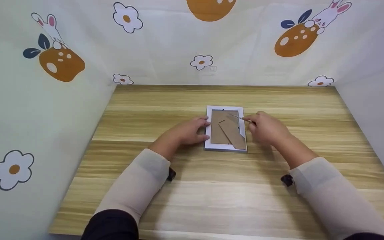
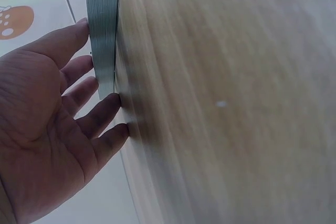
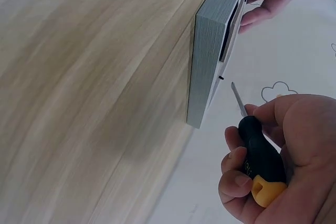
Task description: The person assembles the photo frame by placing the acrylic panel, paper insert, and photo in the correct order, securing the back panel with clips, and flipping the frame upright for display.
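A picture frame [image 1: 225,146] with a white border lies face down on the table, its brown backing board [image 1: 217,133] and folded stand [image 1: 233,133] facing up. Small black tabs show at the edges of the board. Along the frame's left side, my left hand [image 1: 193,130] touches the edge with thumb and fingertips; in the left wrist view its fingers [image 2: 79,95] are spread and relaxed. My right hand [image 1: 268,128] grips a screwdriver [image 3: 262,156] with a black and yellow handle. Its thin metal shaft [image 3: 238,98] points over the upper right part of the backing.
The wood-grain table [image 1: 192,200] extends around the frame on all sides. Pale cloth walls [image 1: 165,43] printed with flowers, rabbits and orange fruit enclose its back and sides. A dark wrist device [image 1: 287,180] sits below the right sleeve.
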A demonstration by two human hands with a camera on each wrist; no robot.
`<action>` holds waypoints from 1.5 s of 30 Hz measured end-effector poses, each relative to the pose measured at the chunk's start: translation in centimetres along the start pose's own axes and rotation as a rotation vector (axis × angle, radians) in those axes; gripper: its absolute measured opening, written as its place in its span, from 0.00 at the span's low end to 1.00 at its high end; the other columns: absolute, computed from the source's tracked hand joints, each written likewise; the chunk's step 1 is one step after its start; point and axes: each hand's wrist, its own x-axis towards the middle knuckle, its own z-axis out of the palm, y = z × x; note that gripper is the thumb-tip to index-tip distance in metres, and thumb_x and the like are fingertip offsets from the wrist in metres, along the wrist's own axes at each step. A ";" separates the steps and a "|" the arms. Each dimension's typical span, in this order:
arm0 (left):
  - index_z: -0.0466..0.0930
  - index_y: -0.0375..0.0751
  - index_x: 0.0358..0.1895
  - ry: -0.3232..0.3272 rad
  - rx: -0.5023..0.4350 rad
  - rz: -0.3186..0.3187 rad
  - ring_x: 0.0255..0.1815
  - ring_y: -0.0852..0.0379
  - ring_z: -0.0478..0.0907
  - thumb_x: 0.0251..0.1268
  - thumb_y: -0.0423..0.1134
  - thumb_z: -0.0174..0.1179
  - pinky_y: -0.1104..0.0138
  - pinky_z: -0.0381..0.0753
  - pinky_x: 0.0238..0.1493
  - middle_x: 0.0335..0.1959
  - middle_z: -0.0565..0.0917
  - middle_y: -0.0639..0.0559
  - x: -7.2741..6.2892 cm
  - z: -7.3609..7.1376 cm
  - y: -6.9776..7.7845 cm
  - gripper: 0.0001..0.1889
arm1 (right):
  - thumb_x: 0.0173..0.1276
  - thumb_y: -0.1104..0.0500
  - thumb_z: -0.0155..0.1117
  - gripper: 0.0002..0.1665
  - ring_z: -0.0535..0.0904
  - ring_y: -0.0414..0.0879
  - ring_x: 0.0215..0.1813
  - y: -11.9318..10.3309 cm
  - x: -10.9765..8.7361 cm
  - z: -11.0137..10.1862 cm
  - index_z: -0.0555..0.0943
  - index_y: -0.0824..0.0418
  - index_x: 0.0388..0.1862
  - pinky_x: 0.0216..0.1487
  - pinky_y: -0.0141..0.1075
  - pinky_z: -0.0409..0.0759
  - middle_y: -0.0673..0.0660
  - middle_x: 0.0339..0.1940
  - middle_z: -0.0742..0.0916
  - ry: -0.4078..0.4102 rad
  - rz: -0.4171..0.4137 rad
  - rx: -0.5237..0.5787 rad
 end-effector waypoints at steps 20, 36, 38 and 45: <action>0.68 0.51 0.82 -0.003 -0.012 0.018 0.90 0.49 0.55 0.79 0.56 0.61 0.53 0.56 0.90 0.89 0.57 0.52 0.0 -0.1 0.0 0.34 | 0.83 0.57 0.46 0.28 0.75 0.54 0.43 -0.6 2.8 0.5 0.80 0.48 0.76 0.42 0.45 0.73 0.62 0.52 0.84 0.012 0.017 0.002; 0.68 0.50 0.82 0.008 -0.006 0.014 0.90 0.48 0.54 0.79 0.56 0.61 0.53 0.55 0.90 0.90 0.57 0.51 0.0 0.1 0.1 0.34 | 0.83 0.57 0.46 0.27 0.78 0.55 0.48 -0.7 3.6 0.9 0.80 0.49 0.75 0.53 0.53 0.82 0.65 0.56 0.86 0.015 -0.017 -0.027; 0.68 0.50 0.82 0.007 -0.007 0.016 0.90 0.48 0.54 0.79 0.56 0.61 0.53 0.55 0.90 0.89 0.57 0.51 0.0 0.1 0.1 0.34 | 0.83 0.57 0.47 0.27 0.78 0.56 0.47 -0.7 3.6 0.9 0.80 0.49 0.75 0.53 0.53 0.82 0.65 0.55 0.86 0.014 -0.018 -0.026; 0.68 0.49 0.82 0.010 0.003 0.031 0.90 0.48 0.55 0.79 0.56 0.61 0.53 0.56 0.90 0.89 0.58 0.50 0.2 0.1 -0.1 0.34 | 0.84 0.57 0.47 0.27 0.77 0.55 0.46 -0.9 3.5 0.7 0.80 0.49 0.76 0.52 0.52 0.81 0.64 0.53 0.85 -0.003 -0.006 -0.024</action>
